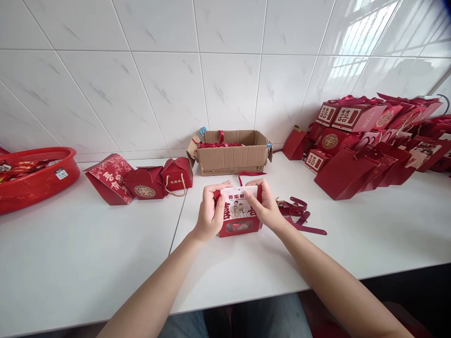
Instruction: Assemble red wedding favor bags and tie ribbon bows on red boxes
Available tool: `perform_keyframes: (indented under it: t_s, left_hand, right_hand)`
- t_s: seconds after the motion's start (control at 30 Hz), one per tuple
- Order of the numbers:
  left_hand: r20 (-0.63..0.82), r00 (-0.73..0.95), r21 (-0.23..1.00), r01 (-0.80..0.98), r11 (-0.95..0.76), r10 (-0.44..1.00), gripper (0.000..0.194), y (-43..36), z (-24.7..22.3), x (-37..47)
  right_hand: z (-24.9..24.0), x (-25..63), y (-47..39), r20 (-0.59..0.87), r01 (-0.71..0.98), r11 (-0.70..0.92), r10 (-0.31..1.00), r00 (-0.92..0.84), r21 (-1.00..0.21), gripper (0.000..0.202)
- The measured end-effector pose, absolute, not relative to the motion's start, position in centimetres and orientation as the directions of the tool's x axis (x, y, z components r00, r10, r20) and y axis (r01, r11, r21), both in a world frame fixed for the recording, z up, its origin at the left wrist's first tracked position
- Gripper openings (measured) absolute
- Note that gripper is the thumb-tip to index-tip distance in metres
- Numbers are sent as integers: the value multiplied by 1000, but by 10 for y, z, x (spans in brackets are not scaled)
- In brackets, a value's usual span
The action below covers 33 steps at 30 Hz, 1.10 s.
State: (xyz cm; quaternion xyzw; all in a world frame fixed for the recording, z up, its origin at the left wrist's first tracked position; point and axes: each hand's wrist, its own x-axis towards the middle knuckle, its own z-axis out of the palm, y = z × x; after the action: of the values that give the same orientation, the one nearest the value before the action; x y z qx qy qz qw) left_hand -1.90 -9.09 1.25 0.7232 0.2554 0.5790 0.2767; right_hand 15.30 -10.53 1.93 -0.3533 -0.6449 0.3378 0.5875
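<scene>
A red gift box with a white printed front panel and a small oval window stands upright on the white table. My left hand grips its left side, thumb on the front and fingers round the side. On the right side my right hand holds it the same way, thumb on the white panel. A red ribbon lies just behind the box. Dark red straps lie loosely piled to the right of my right hand. The back of the box is hidden.
Behind stands an open cardboard box with red ribbon inside. Three red boxes stand at left, beside a red basket of small packets. Many red gift boxes are stacked at right. A tiled wall closes the back.
</scene>
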Motion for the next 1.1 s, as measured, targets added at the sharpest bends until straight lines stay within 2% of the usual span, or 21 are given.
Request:
perform_keyframes:
  t_s: [0.33, 0.57, 0.7, 0.97, 1.1]
  left_hand:
    - [699, 186, 697, 41, -716, 691, 18, -91, 15, -18]
    - [645, 189, 756, -22, -654, 740, 26, -93, 15, -18]
    - [636, 149, 764, 19, -645, 757, 33, -93, 15, -17]
    - [630, 117, 756, 136, -640, 768, 31, -92, 16, -17]
    - [637, 130, 749, 128, -650, 760, 32, -93, 17, -17]
  right_hand:
    - [19, 148, -106, 537, 47, 538, 843, -34, -842, 20]
    - [19, 148, -107, 534, 85, 535, 845, -32, -841, 24]
    - [20, 147, -107, 545, 125, 542, 838, -19, -831, 25]
    - [21, 147, -108, 532, 138, 528, 847, -9, -838, 25]
    - [19, 147, -107, 512, 105, 511, 859, -14, -853, 28]
